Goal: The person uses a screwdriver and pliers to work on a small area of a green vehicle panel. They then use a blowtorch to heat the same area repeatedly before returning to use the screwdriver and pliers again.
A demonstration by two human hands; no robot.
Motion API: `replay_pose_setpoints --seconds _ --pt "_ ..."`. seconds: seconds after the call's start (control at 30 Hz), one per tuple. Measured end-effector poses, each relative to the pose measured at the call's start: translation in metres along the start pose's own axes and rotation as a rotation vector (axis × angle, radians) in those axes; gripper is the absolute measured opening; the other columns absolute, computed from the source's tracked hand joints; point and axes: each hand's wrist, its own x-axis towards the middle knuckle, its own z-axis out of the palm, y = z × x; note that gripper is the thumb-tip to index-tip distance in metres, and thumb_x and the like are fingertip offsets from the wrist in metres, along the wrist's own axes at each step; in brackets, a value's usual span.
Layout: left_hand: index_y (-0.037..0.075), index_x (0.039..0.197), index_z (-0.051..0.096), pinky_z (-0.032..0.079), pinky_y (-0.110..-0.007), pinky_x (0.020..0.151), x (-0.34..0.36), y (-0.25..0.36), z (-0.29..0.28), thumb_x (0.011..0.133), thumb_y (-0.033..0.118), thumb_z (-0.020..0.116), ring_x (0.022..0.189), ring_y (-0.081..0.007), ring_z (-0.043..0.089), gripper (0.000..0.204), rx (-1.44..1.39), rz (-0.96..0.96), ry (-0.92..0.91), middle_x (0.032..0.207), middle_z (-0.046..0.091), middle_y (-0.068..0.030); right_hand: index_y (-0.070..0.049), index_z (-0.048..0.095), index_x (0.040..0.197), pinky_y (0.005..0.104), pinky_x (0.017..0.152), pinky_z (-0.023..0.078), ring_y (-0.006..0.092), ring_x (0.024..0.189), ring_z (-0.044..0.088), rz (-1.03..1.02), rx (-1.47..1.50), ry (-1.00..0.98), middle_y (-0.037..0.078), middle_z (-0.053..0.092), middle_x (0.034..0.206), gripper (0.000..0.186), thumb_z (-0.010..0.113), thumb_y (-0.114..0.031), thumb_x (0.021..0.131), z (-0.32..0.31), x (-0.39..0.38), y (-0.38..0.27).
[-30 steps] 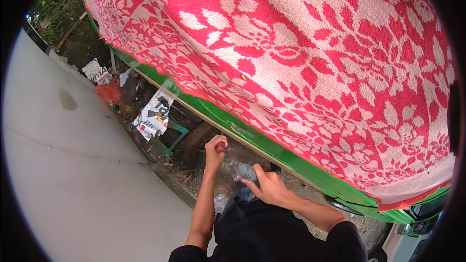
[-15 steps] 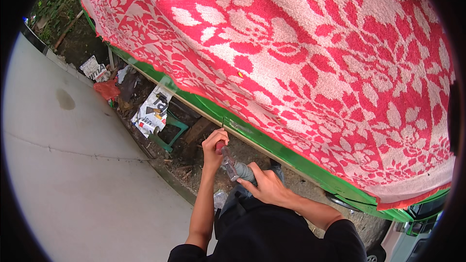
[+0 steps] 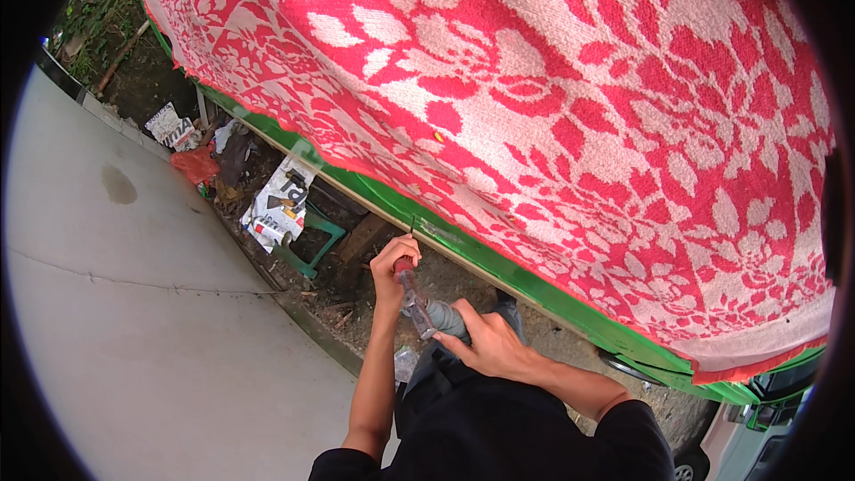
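Note:
Both my hands hold a worn power drill (image 3: pixel 417 303) with a grey body and a red part near its front. My left hand (image 3: pixel 394 263) is closed round the front end. Wrapped round the rear of the body is my right hand (image 3: pixel 490 338), its thumb along the near side. A thin dark bit (image 3: pixel 412 224) points away from me past my left hand, its tip at the green side panel (image 3: pixel 454 236). Whether the bit has entered the panel, I cannot tell. My left fingers hide much of the drill's front.
A red and pale floral blanket (image 3: pixel 552 116) drapes over the green panel. Left of me curves a large pale grey surface (image 3: pixel 160 303). Between them stand a green stool (image 3: pixel 322 245) with a printed sheet and tools on it, and a red plastic bag (image 3: pixel 194 163). A vehicle (image 3: pixel 757 445) stands lower right.
The view has shifted very slightly. Both hands keep their hold on the drill, and its rear end sits a touch lower and further left.

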Motion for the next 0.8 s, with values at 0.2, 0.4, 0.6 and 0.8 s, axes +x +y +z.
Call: replay_pose_setpoints --seconds 0.2,0.4,0.6,0.8 --pt "0.0 0.076 0.056 0.051 -0.042 0.097 0.0 -0.001 0.0 0.078 0.02 0.07 0.073 -0.0226 0.063 0.025 0.016 0.012 -0.011 0.075 0.06 -0.0074 -0.003 0.05 0.112 0.0529 0.058 0.051 0.0471 0.063 0.065 -0.026 -0.016 -0.023 0.023 0.061 0.062 0.044 0.067 -0.041 0.097 0.0 0.002 -0.005" --pt "-0.002 0.077 0.052 0.052 -0.038 0.094 0.001 0.004 0.001 0.074 -0.006 0.059 0.075 -0.0241 0.062 0.009 0.061 0.026 -0.016 0.075 0.059 -0.0092 -0.002 0.053 0.111 0.0481 0.053 0.052 0.0417 0.06 0.066 -0.149 -0.051 0.0 0.021 0.064 0.067 0.043 0.071 -0.038 0.093 -0.005 -0.003 -0.017" --pt "-0.001 0.078 0.052 0.051 -0.033 0.088 0.003 0.009 0.005 0.063 -0.02 0.053 0.082 -0.0262 0.063 0.024 0.04 -0.024 -0.017 0.079 0.059 -0.0106 0.0 0.055 0.107 0.041 0.049 0.054 0.0351 0.054 0.066 -0.691 -0.149 0.155 0.018 0.064 0.068 0.047 0.077 -0.037 0.087 -0.004 -0.006 0.009" --pt "-0.001 0.078 0.052 0.051 -0.031 0.081 -0.031 -0.042 -0.003 0.06 -0.021 0.052 0.083 -0.0271 0.063 0.027 0.132 -0.146 -0.094 0.082 0.059 -0.0114 0.001 0.046 0.11 0.055 0.054 0.051 0.0494 0.06 0.063 -0.014 -0.172 0.08 0.026 0.059 0.059 0.048 0.066 -0.04 0.097 0.008 0.001 0.046"
